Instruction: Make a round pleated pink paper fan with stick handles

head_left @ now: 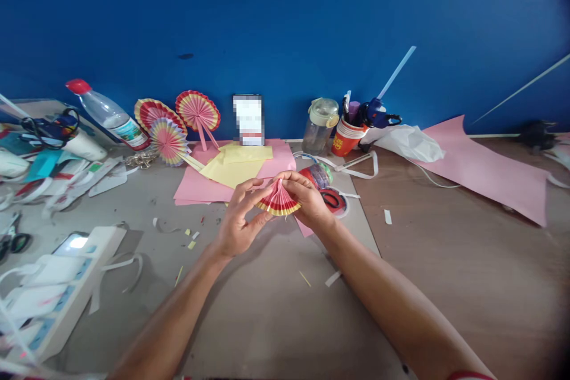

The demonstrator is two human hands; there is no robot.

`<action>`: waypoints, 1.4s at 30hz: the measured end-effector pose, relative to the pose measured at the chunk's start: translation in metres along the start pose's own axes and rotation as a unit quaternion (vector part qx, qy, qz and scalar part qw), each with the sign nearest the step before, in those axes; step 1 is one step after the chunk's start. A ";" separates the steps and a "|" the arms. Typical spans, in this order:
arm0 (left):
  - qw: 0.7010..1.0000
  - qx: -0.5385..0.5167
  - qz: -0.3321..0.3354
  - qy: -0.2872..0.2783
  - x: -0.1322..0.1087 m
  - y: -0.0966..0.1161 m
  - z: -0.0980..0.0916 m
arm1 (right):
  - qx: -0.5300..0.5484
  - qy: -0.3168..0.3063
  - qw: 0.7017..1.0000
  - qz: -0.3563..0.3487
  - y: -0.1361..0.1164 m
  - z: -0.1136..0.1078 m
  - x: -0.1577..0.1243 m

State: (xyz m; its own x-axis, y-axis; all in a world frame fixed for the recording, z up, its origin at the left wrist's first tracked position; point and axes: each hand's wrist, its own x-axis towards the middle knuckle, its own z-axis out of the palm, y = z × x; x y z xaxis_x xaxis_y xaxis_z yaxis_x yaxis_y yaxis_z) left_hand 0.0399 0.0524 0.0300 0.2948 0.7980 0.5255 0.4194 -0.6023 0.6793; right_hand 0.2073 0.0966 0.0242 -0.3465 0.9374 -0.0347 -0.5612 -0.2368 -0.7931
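Pleated paper, red, pink and yellow, folded into a small half-open fan (pixel 278 200): item in hand, held just above the grey table (pixel 249 309) at centre frame. Your left hand (pixel 238 222) pinches the fan's lower edge from 8 o'clock, fingers closed on the pleats; your right hand (pixel 307 199) grips the gathered top from 2 o'clock, thumb and forefinger closed on the point where the folds meet. Handling note: keep the pinch at that point firm and let your left fingers spread the pleats evenly, since loose pressure would likely let the folds spring apart. Adjacent stock: pink and yellow paper sheets (pixel 231 175) at 12 o'clock of the fan, just beyond it. Three finished round fans (pixel 176 122) on sticks stand at 10 o'clock against the blue wall (pixel 285 24). Red cup (pixel 346 138) of tools sits at 2 o'clock, well apart. Paper offcuts (pixel 191 237) lie near your left wrist at 9 o'clock.
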 end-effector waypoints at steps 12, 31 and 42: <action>0.978 -0.156 -0.131 0.050 -0.002 0.003 -0.003 | -0.058 -0.052 0.997 0.002 0.002 0.000 -0.003; 0.940 -0.183 -0.288 0.001 0.002 0.012 0.001 | -0.047 -0.104 0.992 0.057 0.000 -0.003 -0.004; 0.926 -0.220 -0.306 -0.001 -0.001 0.013 0.005 | -0.040 -0.107 0.993 0.040 0.003 -0.002 -0.003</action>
State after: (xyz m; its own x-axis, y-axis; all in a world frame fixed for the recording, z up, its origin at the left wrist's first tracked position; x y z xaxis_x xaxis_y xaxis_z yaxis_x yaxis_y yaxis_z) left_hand 0.0490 0.0435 0.0356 0.1189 0.9925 -0.0273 0.1183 0.0132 0.9929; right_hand 0.2082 0.0935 0.0210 -0.5441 0.8387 0.0227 -0.4661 -0.2796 -0.8394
